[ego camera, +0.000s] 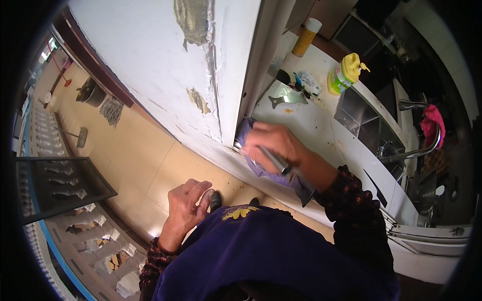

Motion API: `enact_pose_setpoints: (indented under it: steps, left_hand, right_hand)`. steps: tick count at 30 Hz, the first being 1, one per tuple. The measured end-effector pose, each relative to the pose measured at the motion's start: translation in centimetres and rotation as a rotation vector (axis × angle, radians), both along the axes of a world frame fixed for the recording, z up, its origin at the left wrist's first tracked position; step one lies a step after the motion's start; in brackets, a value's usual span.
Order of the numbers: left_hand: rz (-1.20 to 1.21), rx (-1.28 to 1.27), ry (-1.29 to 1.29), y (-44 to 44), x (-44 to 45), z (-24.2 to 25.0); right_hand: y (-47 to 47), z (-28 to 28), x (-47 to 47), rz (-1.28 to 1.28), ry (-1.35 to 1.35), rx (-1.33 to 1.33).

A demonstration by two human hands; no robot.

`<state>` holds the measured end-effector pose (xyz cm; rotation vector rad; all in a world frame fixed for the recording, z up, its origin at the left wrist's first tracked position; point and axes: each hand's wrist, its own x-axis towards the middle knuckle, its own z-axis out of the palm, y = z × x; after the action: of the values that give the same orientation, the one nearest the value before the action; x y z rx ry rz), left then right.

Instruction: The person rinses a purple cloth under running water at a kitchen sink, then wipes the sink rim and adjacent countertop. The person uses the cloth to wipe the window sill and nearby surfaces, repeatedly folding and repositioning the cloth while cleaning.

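Observation:
My right hand (276, 145) grips a slim grey tool (274, 160), perhaps a knife or scraper; motion blur hides its exact kind. Its light metal end (237, 145) reaches the lower corner of the white window frame (241, 75). Under and beside that hand a purple cloth (263, 171) lies bunched along the sill, partly covered by the fingers. My left hand (189, 201) hangs in front of the body over the tiled floor, fingers loosely curled and apart, holding nothing. Plaster has peeled from the white wall (150, 56) beside the frame.
On the white counter (312, 128) are a metal scraper blade (288, 98), a yellow pump bottle (344, 75), a spray can (307, 37) and a crumpled packet (308, 82). Beyond stands a sink (365, 116) with a curved faucet (425, 152). A mop (112, 111) and bucket (92, 94) stand leftward, near a balustrade (94, 240).

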<state>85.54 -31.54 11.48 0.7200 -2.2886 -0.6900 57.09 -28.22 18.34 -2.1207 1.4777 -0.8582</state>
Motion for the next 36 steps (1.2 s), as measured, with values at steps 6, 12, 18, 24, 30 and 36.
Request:
enact_pose_setpoints:
  steps: [6,12,18,24,30,36]
  left_hand:
    - [-0.003,0.026,-0.008,-0.1,0.2,-0.2]
    - [-0.083,0.065,-0.050,0.3,-0.6,0.3]
    - [-0.116,0.254,-0.016,1.7,-6.3,3.7]
    - [0.107,-0.321,-0.207,0.3,-11.9,3.4]
    - [0.355,-0.251,-0.250,-0.2,-14.4,2.7]
    - [0.525,-0.306,-0.258,0.2,-15.6,3.7]
  right_hand:
    - [1.1,-1.3,0.1,-0.025,0.193,-0.110]
    - [0.9,-0.8,0.5,-0.032,0.181,-0.029]
    - [3.4,0.2,-0.3,-0.084,0.133,-0.051]
    - [7.1,1.2,-0.8,-0.193,-0.115,-0.303]
    - [14.1,-0.7,-3.8,-0.344,-0.235,-0.324]
    - [16.2,-0.8,-5.2,-0.319,-0.264,-0.240]
